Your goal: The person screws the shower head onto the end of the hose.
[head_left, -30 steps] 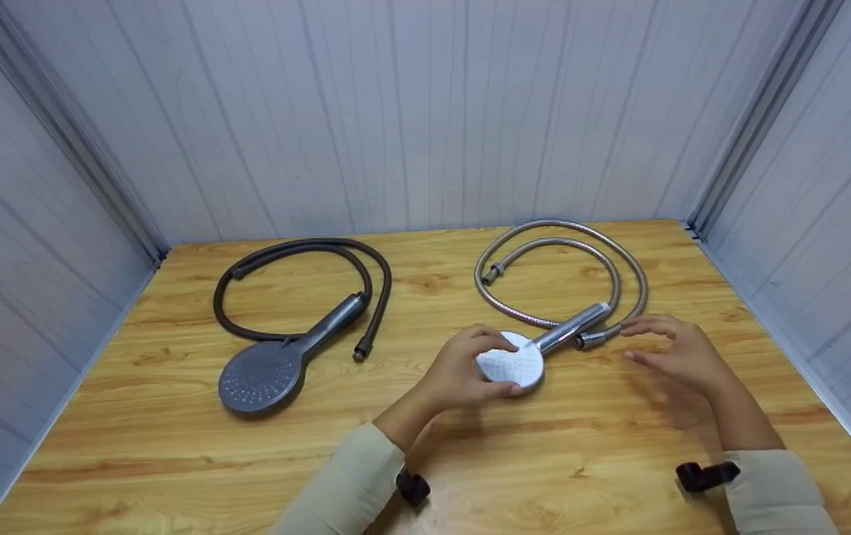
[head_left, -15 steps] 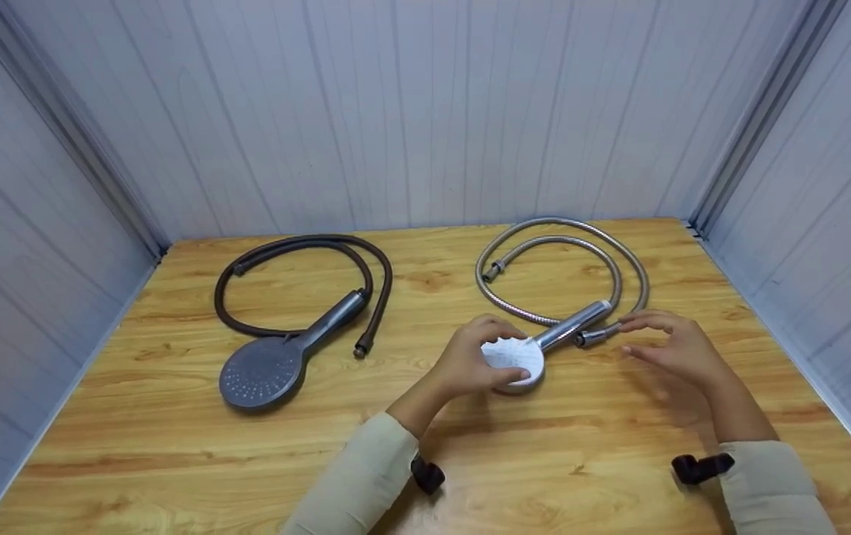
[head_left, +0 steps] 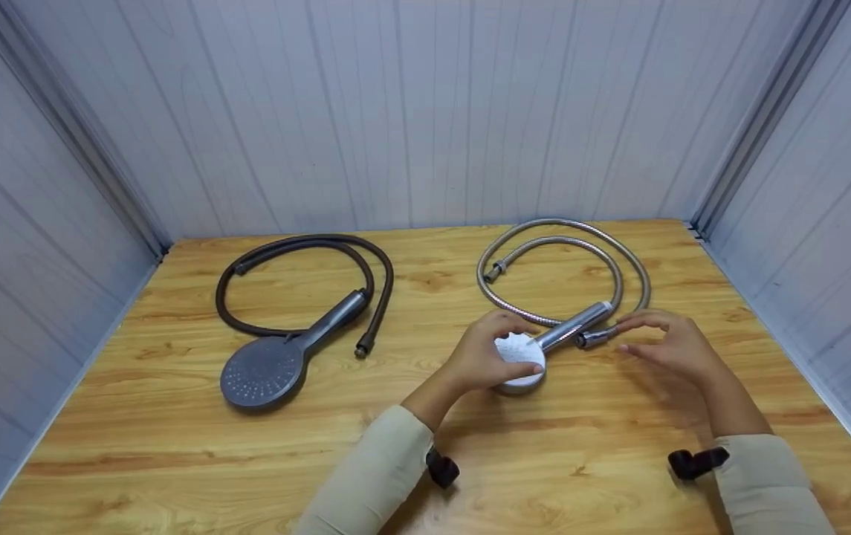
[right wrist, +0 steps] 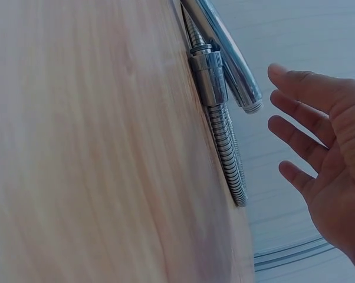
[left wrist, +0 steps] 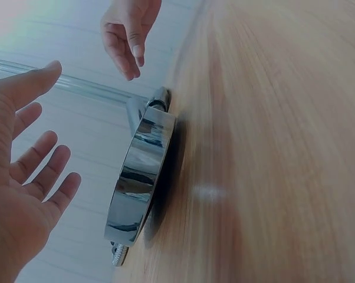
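A chrome shower head (head_left: 520, 357) with a white face lies on the table, its handle pointing to the back right. My left hand (head_left: 481, 355) hovers above its face, fingers spread; the left wrist view shows a gap between the hand and the chrome rim (left wrist: 143, 171). Beside the handle end lies the chrome connector (head_left: 593, 339) of a coiled silver shower hose (head_left: 644, 275), apart from the handle. My right hand (head_left: 674, 348) is held just right of that connector, fingers loosely bent. In the right wrist view nothing lies between its thumb and fingers.
On the left of the wooden table (head_left: 425, 461) lies a dark grey shower head (head_left: 263, 371). A dark shower hose (head_left: 388, 290) coils behind it. Pale panel walls (head_left: 425, 111) stand at the back and both sides.
My left hand has moved slightly to the right over the white face of the shower head. My right hand has shifted a little to the left, closer to the hose connector.
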`<state>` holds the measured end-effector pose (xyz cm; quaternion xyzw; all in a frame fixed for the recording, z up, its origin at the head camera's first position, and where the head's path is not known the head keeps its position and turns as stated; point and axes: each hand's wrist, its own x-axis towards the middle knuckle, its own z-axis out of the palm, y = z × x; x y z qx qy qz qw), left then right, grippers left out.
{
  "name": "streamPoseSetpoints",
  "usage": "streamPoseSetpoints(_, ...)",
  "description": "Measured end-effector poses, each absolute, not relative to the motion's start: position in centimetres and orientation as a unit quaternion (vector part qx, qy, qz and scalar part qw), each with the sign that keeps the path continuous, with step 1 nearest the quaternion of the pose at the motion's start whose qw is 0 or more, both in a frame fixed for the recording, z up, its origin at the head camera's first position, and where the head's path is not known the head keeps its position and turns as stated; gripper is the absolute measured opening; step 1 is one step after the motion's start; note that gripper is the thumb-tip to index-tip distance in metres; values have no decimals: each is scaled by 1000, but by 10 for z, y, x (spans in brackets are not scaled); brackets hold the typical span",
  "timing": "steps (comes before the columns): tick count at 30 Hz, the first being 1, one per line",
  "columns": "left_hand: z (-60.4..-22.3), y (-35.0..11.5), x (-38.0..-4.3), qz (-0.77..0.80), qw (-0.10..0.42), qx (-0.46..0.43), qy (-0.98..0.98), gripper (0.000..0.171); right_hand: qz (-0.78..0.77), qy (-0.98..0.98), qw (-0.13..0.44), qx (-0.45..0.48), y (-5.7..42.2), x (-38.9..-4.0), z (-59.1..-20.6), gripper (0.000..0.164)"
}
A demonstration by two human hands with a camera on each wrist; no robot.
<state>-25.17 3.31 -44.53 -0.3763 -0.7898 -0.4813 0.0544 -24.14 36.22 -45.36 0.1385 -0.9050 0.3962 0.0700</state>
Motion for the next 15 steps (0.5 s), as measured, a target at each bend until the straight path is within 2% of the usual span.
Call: streamPoseSetpoints(15, -444, 51, -255, -466, 34, -370, -803, 46, 410, -904, 36, 118, 364, -251, -458, 24)
